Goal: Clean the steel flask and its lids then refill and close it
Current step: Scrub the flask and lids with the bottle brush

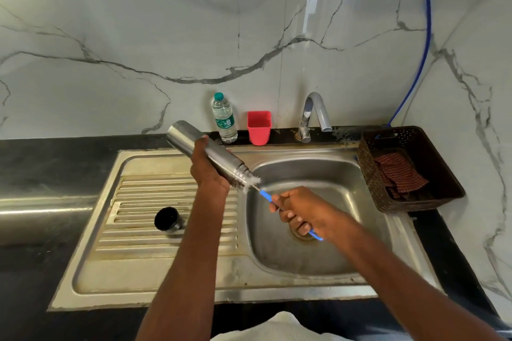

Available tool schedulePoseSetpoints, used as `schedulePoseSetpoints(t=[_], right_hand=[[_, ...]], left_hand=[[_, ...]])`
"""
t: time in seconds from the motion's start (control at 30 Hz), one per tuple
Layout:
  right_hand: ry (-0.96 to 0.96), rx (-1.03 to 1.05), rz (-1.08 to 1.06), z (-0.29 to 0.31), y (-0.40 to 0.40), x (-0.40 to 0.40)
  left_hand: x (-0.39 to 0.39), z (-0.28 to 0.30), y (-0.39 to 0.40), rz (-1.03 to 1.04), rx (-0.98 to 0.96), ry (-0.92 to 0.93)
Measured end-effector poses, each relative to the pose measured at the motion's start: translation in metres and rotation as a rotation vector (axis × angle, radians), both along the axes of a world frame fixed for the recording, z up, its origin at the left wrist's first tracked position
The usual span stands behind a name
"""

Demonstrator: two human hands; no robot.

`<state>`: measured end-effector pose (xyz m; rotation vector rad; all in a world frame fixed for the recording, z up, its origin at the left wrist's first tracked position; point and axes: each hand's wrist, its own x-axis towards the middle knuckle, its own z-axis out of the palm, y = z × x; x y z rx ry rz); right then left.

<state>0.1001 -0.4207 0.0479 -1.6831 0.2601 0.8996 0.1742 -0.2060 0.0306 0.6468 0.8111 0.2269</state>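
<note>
The steel flask (206,153) is held tilted above the sink (171,296), its base up toward the wall and its open mouth angled down over the near-left rim of the basin (368,174). The left hand (208,167) wraps around the flask's middle. The right hand (300,212), above the basin near the drain, grips the blue handle of a bottle brush (263,193); its white bristles sit at the flask's mouth, partly inside. What the flask holds cannot be seen.

On the ribbed drainboard left of the basin stands a black lid (167,219), open side up, apart from both hands. Behind the sink, on the dark ledge, a clear water bottle (224,118) with a green cap is mostly full, and a red cup (259,127) stands just beside it; its inside is not visible. The tap (314,115) rises behind the basin with its spout curving over the back rim. Right of the basin, a dark perforated basket (440,169) sits at the sink's edge holding a checked cloth (400,176). The basin itself is bare steel around the drain, and the drainboard's ribs are uncovered apart from the lid.
</note>
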Motion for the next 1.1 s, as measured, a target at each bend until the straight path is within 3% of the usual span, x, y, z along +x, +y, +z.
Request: schedulePoseSetpoints(t=[0.03, 0.1, 0.17, 0.23, 0.27, 0.33, 0.4, 0.47, 0.5, 0.53, 0.6, 0.67, 0.73, 0.8, 0.83, 0.9, 0.97, 1.0, 1.1], right_hand=[[0.113, 0.096, 0.006, 0.002, -0.007, 0.004], [0.011, 0.062, 0.067, -0.002, -0.014, 0.005], [-0.355, -0.221, 0.124, -0.008, -0.005, -0.004], [-0.765, -0.657, 0.207, -0.013, 0.006, -0.015], [-0.904, -0.832, 0.249, -0.012, 0.013, -0.021], [-0.987, -0.922, 0.272, -0.007, 0.019, -0.026], [-0.814, -0.698, 0.258, -0.010, 0.012, -0.021], [-0.235, -0.114, 0.064, -0.012, -0.006, -0.010], [0.081, 0.114, 0.000, -0.011, -0.016, -0.007], [0.262, 0.233, -0.014, -0.011, -0.025, -0.007], [0.264, 0.244, 0.024, -0.016, -0.033, -0.009], [-0.099, -0.037, 0.064, -0.023, -0.025, -0.014], [-0.646, -0.543, 0.095, -0.025, -0.011, -0.022], [-1.117, -0.889, 0.116, -0.025, -0.003, -0.031], [-1.297, -0.934, 0.127, -0.025, -0.004, -0.032], [-1.397, -0.894, 0.167, -0.028, -0.011, -0.029], [-1.157, -0.800, 0.196, -0.026, -0.014, -0.024], [-0.890, -0.668, 0.182, -0.024, -0.017, -0.020], [0.070, 0.024, 0.004, -0.014, -0.031, -0.013]], left_hand=[[-0.002, 0.000, 0.005, -0.018, -0.013, -0.070], [-0.004, -0.003, 0.010, -0.005, -0.033, -0.111], [-0.008, -0.004, 0.005, 0.030, -0.013, -0.058], [-0.010, -0.003, -0.001, 0.101, -0.014, 0.004], [-0.009, -0.003, -0.004, 0.124, -0.024, 0.019], [-0.011, 0.000, -0.005, 0.130, -0.051, 0.015], [-0.014, 0.001, 0.000, 0.098, -0.045, -0.017], [-0.019, 0.001, 0.008, 0.061, -0.029, -0.065], [-0.021, 0.002, 0.011, 0.057, -0.040, -0.089], [-0.023, 0.003, 0.014, 0.062, -0.056, -0.105], [-0.024, 0.002, 0.015, 0.085, -0.056, -0.089], [-0.023, 0.000, 0.012, 0.135, -0.025, -0.041], [-0.021, -0.001, 0.009, 0.219, -0.025, 0.002], [-0.019, -0.002, 0.007, 0.285, -0.065, 0.032], [-0.018, -0.003, 0.007, 0.292, -0.078, 0.046], [-0.019, -0.003, 0.004, 0.261, -0.076, 0.058], [-0.021, -0.002, 0.004, 0.210, -0.061, 0.046], [-0.022, -0.002, 0.006, 0.187, -0.049, 0.031], [-0.020, -0.004, 0.023, 0.106, -0.034, -0.077]])
